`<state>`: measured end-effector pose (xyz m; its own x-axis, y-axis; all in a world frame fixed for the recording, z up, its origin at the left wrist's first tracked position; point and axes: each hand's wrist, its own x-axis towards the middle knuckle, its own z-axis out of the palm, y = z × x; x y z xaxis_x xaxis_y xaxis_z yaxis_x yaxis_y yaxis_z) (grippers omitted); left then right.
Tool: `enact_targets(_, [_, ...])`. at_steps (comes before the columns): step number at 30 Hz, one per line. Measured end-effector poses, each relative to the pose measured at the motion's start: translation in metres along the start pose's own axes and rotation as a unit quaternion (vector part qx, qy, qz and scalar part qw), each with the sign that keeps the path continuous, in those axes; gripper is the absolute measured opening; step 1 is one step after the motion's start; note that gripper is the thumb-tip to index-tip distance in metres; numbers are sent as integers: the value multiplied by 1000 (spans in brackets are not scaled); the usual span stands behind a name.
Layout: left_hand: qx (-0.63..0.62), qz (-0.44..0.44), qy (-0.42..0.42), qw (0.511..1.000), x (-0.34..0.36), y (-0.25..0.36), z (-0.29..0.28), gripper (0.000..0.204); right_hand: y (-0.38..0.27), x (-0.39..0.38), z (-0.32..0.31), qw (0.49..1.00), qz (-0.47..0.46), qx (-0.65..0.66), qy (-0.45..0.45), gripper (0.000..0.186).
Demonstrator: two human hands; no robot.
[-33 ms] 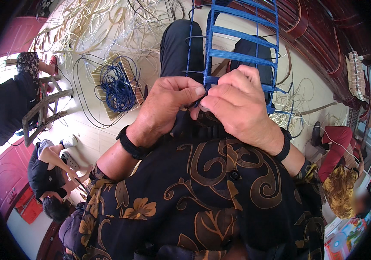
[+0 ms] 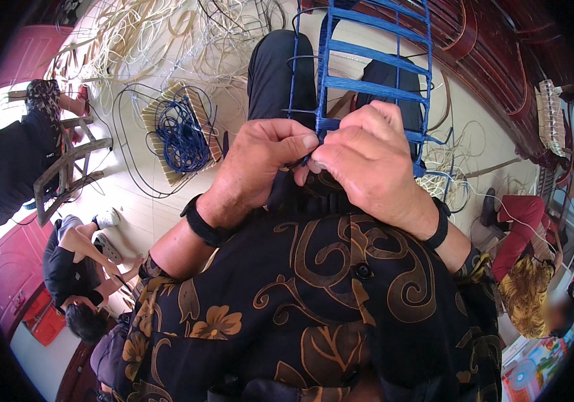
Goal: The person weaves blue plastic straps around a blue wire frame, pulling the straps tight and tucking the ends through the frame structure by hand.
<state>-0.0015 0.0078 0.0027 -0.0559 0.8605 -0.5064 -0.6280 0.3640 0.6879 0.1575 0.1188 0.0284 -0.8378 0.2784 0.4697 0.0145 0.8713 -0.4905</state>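
Head view: a blue cord-wrapped wire frame (image 2: 374,74) is pinched at its lower edge by the left hand (image 2: 260,167) and right hand (image 2: 374,164); cord tension should be kept even.

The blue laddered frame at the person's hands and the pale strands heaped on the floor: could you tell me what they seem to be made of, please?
Blue laddered frame: thin dark wire uprights, likely metal, with rungs wrapped in matte blue cord or plastic strip; the wrapping looks flat and banded. Pale strands: probably rattan or cane, given the straw colour and stiff, springy loops, though plastic imitation cannot be ruled out.
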Motion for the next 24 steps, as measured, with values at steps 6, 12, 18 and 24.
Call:
enact_targets(6, [-3,16,18,1000,-1,-6,0,12,0,1,6,993,93,57,35,16])
enact_targets(12, [3,34,3,999,-4,-8,0,11,-2,6,2,985,165,58,4,10])
enact_targets(18, [40,42,30,998,-7,-12,2,14,0,8,-3,984,168,54,-24,10])
enact_targets(24, [55,47,32,997,-8,-12,1,16,-3,6,-21,981,179,6,-80,10])
